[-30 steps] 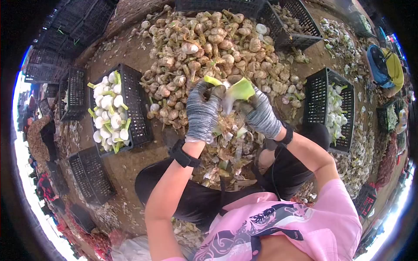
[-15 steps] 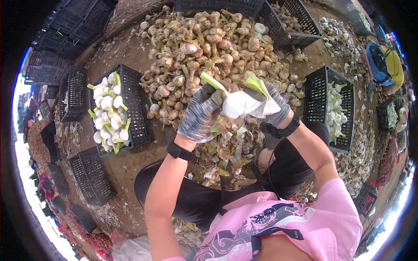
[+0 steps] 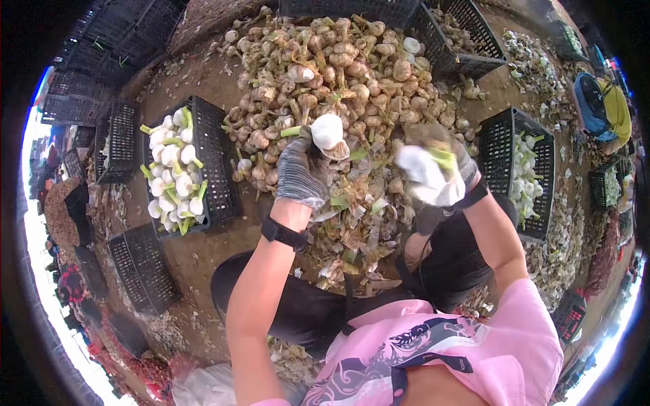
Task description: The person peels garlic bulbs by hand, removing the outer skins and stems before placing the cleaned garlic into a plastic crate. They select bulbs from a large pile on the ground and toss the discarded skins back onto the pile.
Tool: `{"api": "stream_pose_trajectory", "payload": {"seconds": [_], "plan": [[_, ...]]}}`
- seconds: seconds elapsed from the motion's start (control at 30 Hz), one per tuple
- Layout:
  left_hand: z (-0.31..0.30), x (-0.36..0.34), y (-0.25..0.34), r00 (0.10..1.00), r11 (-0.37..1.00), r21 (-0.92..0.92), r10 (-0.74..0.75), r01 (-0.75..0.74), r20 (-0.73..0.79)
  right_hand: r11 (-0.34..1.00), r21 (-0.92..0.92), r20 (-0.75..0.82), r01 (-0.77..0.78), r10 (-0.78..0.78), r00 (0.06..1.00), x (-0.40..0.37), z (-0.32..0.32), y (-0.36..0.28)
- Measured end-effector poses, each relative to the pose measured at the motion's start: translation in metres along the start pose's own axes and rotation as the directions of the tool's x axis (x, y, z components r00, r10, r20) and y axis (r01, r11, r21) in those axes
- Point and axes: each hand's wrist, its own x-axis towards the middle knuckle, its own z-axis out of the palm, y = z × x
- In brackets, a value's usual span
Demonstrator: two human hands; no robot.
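Observation:
My left hand (image 3: 302,172), in a grey knit glove, is closed round a white garlic bulb (image 3: 328,131) whose green stem points left. Loose brownish skin hangs at the bulb's lower side. My right hand (image 3: 466,166), gloved too and smeared by motion, grips a flap of white and green garlic skin (image 3: 433,177); its fingers are partly hidden behind the skin. The two hands are apart. Beyond them lies a large heap of unpeeled garlic (image 3: 352,68), and below them a scatter of peeled skins (image 3: 355,237).
At left stands a black crate (image 3: 220,159) of cleaned garlic bulbs, and at right another black crate (image 3: 497,152) of them. A tipped crate (image 3: 142,271) lies at lower left. One more crate (image 3: 467,64) stands at the back right. Skins litter the ground.
My hands have moved apart: the left with the bulb slightly up and left, the right with the skin to the right. The skin has come away from the bulb.

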Motion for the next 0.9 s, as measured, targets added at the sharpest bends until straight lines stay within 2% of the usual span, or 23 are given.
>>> {"api": "stream_pose_trajectory", "payload": {"seconds": [0.03,0.07,0.1,0.17,0.2,0.23,0.27,0.3,0.33,0.37,0.4,0.43,0.47,0.5,0.53,0.57,0.6,0.63,0.7,0.73,0.77,0.83,0.9], "plan": [[-0.003,0.004,-0.001,1.0,1.0,0.003,-0.001,0.001,0.005,0.979,-0.202,-0.051,-0.011,0.001,0.999,0.009,0.0,-0.006],[-0.009,0.011,-0.003,0.999,1.0,-0.023,0.013,-0.012,0.034,0.755,-0.655,0.056,0.027,0.013,0.998,0.021,0.001,-0.008],[-0.014,0.016,-0.004,0.998,0.998,-0.053,0.032,-0.029,0.061,0.807,-0.59,0.057,0.012,0.026,0.998,0.024,0.0,-0.008],[-0.014,0.021,-0.008,0.999,0.997,-0.079,0.024,-0.021,0.043,0.542,-0.84,-0.231,-0.024,-0.316,0.92,0.034,0.004,0.03],[-0.013,0.022,-0.013,1.0,0.994,-0.107,0.01,-0.008,0.025,0.812,-0.579,-0.351,-0.074,-0.166,0.922,0.038,0.001,0.041],[-0.014,0.022,-0.017,1.0,0.994,-0.11,0.006,-0.003,0.025,0.811,-0.58,-0.354,-0.079,-0.164,0.921,0.04,0.012,0.039],[-0.014,0.021,-0.02,1.0,0.999,-0.024,-0.02,0.021,0.019,0.95,-0.284,-0.407,-0.131,0.004,0.914,0.042,0.029,0.033],[-0.015,0.021,-0.022,0.999,0.997,0.065,-0.047,0.046,0.008,0.983,0.046,-0.401,-0.175,0.179,0.899,0.042,0.038,0.031],[-0.012,0.02,-0.025,1.0,0.999,0.033,0.022,-0.022,-0.001,0.933,-0.358,-0.156,0.048,-0.11,0.982,0.047,0.03,0.033],[-0.011,0.018,-0.026,1.0,0.999,0.035,0.023,-0.023,-0.003,0.933,-0.355,-0.155,0.049,-0.11,0.982,0.044,0.024,0.031],[-0.01,0.017,-0.024,0.998,0.997,0.045,0.059,-0.06,0.016,0.966,0.22,-0.114,0.136,-0.113,0.987,0.042,0.018,0.026],[-0.009,0.016,-0.022,0.995,0.994,0.051,0.095,-0.096,0.035,0.674,0.723,-0.079,0.15,-0.135,0.988,0.041,0.017,0.017],[-0.006,0.013,-0.017,0.997,0.995,0.072,0.071,-0.07,-0.02,0.683,0.728,0.119,0.053,-0.202,0.972,0.044,0.004,0.01],[-0.008,0.013,-0.018,0.997,0.995,0.067,0.073,-0.072,-0.021,0.686,0.726,0.122,0.048,-0.197,0.973,0.04,-0.002,0.009],[-0.009,0.015,-0.019,0.997,0.996,0.041,0.075,-0.074,-0.032,0.947,0.295,-0.1,0.126,-0.101,0.99,0.038,0.0,0.002],[-0.01,0.017,-0.02,0.996,0.997,0.017,0.075,-0.074,-0.041,0.977,-0.209,-0.336,0.053,-0.123,0.934,0.037,0.001,-0.002],[-0.011,0.017,-0.022,0.997,0.997,0.018,0.072,-0.072,-0.038,0.858,-0.511,-0.428,-0.05,-0.204,0.881,0.047,-0.017,0.018],[-0.011,0.015,-0.024,0.993,0.99,0.098,0.109,-0.104,-0.051,0.598,-0.801,-0.293,-0.02,-0.363,0.885,0.046,-0.023,0.032],[-0.013,0.014,-0.027,0.987,0.975,0.172,0.152,-0.142,-0.046,0.818,-0.569,-0.378,-0.085,-0.169,0.91,0.047,-0.007,0.047],[-0.014,0.016,-0.03,0.986,0.949,0.272,0.167,-0.159,-0.005,0.986,-0.137,-0.337,-0.098,0.047,0.94,0.049,-0.011,0.061],[-0.014,0.016,-0.032,0.983,0.913,0.365,0.18,-0.181,0.037,0.936,0.319,-0.197,-0.151,0.222,0.955,0.054,-0.005,0.063],[-0.006,0.009,-0.032,0.983,0.823,0.539,0.166,-0.179,0.073,0.801,0.58,-0.229,-0.148,0.334,0.914,0.067,-0.013,0.071],[-0.016,0.022,-0.037,0.966,0.775,0.577,0.228,-0.257,0.123,0.71,0.69,-0.332,-0.142,0.484,0.81,0.082,-0.033,0.064]]}}
